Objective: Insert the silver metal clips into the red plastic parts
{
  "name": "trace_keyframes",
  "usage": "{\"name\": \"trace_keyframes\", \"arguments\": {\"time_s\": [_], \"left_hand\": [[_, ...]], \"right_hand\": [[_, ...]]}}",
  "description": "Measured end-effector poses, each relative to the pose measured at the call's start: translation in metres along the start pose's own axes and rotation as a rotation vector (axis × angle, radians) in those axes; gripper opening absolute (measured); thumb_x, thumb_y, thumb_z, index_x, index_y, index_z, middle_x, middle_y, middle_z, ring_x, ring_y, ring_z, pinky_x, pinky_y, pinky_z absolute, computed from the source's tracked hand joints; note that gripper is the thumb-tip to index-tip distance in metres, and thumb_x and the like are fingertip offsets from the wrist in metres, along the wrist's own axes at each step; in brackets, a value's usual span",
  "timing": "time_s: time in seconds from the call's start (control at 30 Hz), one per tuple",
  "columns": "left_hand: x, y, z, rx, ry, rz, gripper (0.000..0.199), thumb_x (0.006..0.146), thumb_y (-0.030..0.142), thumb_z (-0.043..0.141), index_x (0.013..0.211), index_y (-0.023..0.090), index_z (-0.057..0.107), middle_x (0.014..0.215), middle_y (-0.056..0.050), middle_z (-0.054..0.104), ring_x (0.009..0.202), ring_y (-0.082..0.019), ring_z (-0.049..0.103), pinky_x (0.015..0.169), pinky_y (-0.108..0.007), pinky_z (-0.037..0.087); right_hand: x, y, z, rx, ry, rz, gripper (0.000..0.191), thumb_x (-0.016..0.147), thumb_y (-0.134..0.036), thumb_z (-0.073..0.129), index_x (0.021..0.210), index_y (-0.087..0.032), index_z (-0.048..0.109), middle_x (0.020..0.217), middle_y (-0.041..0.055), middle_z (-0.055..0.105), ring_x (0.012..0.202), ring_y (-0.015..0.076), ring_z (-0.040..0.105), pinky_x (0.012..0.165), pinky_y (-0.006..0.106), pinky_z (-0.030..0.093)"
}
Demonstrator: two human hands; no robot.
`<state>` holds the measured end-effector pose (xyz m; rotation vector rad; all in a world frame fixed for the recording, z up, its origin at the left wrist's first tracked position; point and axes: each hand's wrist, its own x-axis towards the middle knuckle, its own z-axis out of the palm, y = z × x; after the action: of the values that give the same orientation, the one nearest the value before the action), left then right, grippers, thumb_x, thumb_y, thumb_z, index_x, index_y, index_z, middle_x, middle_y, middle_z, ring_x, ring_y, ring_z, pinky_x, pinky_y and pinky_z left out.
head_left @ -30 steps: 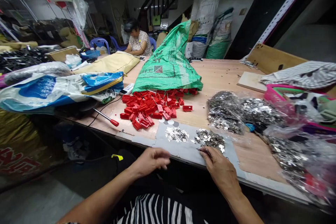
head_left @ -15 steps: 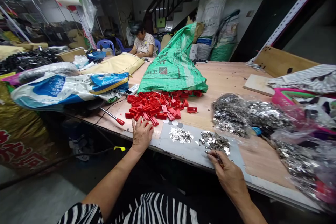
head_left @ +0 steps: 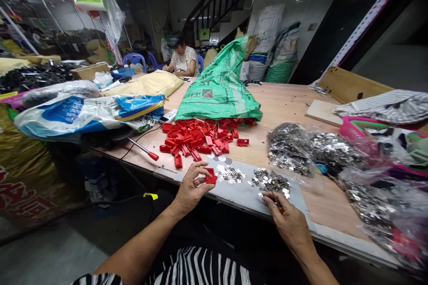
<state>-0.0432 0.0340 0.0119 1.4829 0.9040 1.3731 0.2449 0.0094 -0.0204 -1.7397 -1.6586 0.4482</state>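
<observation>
A red plastic part (head_left: pixel 211 176) is pinched in the fingertips of my left hand (head_left: pixel 191 189), above the table's front edge. My right hand (head_left: pixel 284 213) is closed on a thin dark tool (head_left: pixel 278 201), with its tip by the near side of a pile of dark silvery metal pieces (head_left: pixel 272 181). Between the hands lies a smaller pile of bright metal pieces (head_left: pixel 230 173) on a grey sheet (head_left: pixel 247 193). Behind my left hand many red parts (head_left: pixel 197 138) spill from the mouth of a green woven sack (head_left: pixel 220 89).
Clear bags of metal pieces (head_left: pixel 290 147) and a pink basket (head_left: pixel 351 127) stand on the right. A red-handled rod (head_left: pixel 152 156) and a blue-white sack (head_left: pixel 76 116) lie left. Across the table sits a person (head_left: pixel 185 60).
My left hand has moved right and up from the red pile, now holding a red part. One red part stands apart at the pile's front. My right hand has barely moved.
</observation>
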Motion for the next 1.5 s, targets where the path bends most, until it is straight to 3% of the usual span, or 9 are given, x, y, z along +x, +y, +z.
{"name": "trace_keyframes", "arguments": {"time_s": [0.23, 0.4, 0.6, 0.77, 1.03, 1.13, 1.2, 1.3, 1.5], "left_hand": [[-0.007, 0.009, 0.015, -0.346, -0.065, -0.272, 0.068, 0.062, 0.017, 0.081, 0.123, 0.026, 0.051, 0.125, -0.007, 0.051, 0.111, -0.02, 0.054, 0.088, -0.033, 0.052], [-0.012, 0.008, 0.023, -0.459, -0.091, -0.391, 0.07, 0.06, 0.016, 0.083, 0.123, 0.024, 0.053, 0.113, -0.006, 0.06, 0.104, -0.018, 0.059, 0.093, -0.033, 0.048], [-0.021, 0.009, 0.036, -0.493, -0.135, -0.484, 0.077, 0.054, 0.014, 0.086, 0.123, 0.025, 0.053, 0.106, -0.004, 0.062, 0.09, -0.016, 0.064, 0.086, -0.032, 0.049], [-0.028, 0.006, 0.046, -0.58, -0.144, -0.57, 0.063, 0.053, 0.013, 0.086, 0.112, 0.018, 0.062, 0.097, -0.005, 0.066, 0.086, -0.015, 0.063, 0.081, -0.026, 0.047], [-0.03, 0.005, 0.048, -0.777, -0.125, -0.698, 0.037, 0.065, 0.016, 0.08, 0.096, 0.016, 0.061, 0.086, -0.003, 0.066, 0.078, -0.012, 0.063, 0.075, -0.024, 0.047], [-0.027, 0.009, 0.047, -0.644, -0.062, -0.575, 0.035, 0.062, 0.014, 0.081, 0.088, 0.016, 0.057, 0.082, -0.001, 0.066, 0.077, -0.012, 0.063, 0.075, -0.023, 0.048], [-0.025, 0.012, 0.045, -0.485, -0.008, -0.445, 0.041, 0.062, 0.013, 0.08, 0.094, 0.017, 0.056, 0.084, 0.0, 0.066, 0.08, -0.012, 0.063, 0.078, -0.024, 0.049], [-0.023, 0.016, 0.042, -0.198, 0.016, -0.268, 0.054, 0.065, 0.015, 0.078, 0.112, 0.022, 0.052, 0.094, 0.0, 0.066, 0.087, -0.015, 0.065, 0.084, -0.028, 0.05], [-0.027, 0.017, 0.041, 0.278, 0.023, 0.077, 0.042, 0.075, 0.014, 0.068, 0.114, 0.022, 0.057, 0.102, -0.004, 0.068, 0.091, -0.017, 0.066, 0.085, -0.03, 0.053]], "right_hand": [[-0.011, -0.033, 0.0, 0.153, -0.029, -0.073, 0.029, 0.086, -0.05, 0.052, 0.091, -0.024, 0.064, 0.085, 0.0034, 0.07, 0.064, 0.0181, 0.063, 0.061, 0.025, 0.048], [-0.019, -0.064, 0.003, 0.303, -0.106, -0.096, 0.025, 0.088, -0.047, 0.054, 0.09, -0.023, 0.062, 0.078, 0.001, 0.067, 0.054, 0.0136, 0.054, 0.05, 0.022, 0.042], [-0.025, -0.093, 0.008, 0.424, -0.205, -0.131, 0.022, 0.09, -0.043, 0.054, 0.089, -0.022, 0.062, 0.078, 0.0001, 0.065, 0.058, 0.0135, 0.054, 0.052, 0.022, 0.042], [-0.028, -0.099, 0.011, 0.487, -0.279, -0.146, 0.021, 0.09, -0.041, 0.054, 0.088, -0.021, 0.062, 0.07, -0.0019, 0.062, 0.055, 0.0119, 0.051, 0.053, 0.021, 0.041], [-0.029, -0.086, 0.012, 0.476, -0.235, -0.109, 0.022, 0.089, -0.041, 0.054, 0.088, -0.02, 0.061, 0.074, 0.0, 0.063, 0.061, 0.0136, 0.055, 0.057, 0.022, 0.044], [-0.026, -0.084, 0.008, 0.406, -0.134, -0.109, 0.021, 0.088, -0.041, 0.056, 0.087, -0.02, 0.061, 0.07, -0.0009, 0.061, 0.056, 0.0127, 0.051, 0.054, 0.022, 0.042], [-0.023, -0.083, 0.003, 0.358, -0.084, -0.109, 0.021, 0.088, -0.042, 0.056, 0.086, -0.021, 0.061, 0.071, -0.0006, 0.061, 0.056, 0.0128, 0.051, 0.054, 0.023, 0.042], [-0.02, -0.082, -0.003, 0.3, -0.107, -0.114, 0.023, 0.089, -0.043, 0.055, 0.086, -0.021, 0.061, 0.073, 0.0009, 0.062, 0.056, 0.0137, 0.052, 0.055, 0.024, 0.043], [-0.022, -0.089, -0.003, 0.248, -0.17, -0.189, 0.022, 0.091, -0.04, 0.051, 0.088, -0.022, 0.062, 0.079, 0.0033, 0.066, 0.06, 0.0164, 0.055, 0.059, 0.026, 0.045]]}}
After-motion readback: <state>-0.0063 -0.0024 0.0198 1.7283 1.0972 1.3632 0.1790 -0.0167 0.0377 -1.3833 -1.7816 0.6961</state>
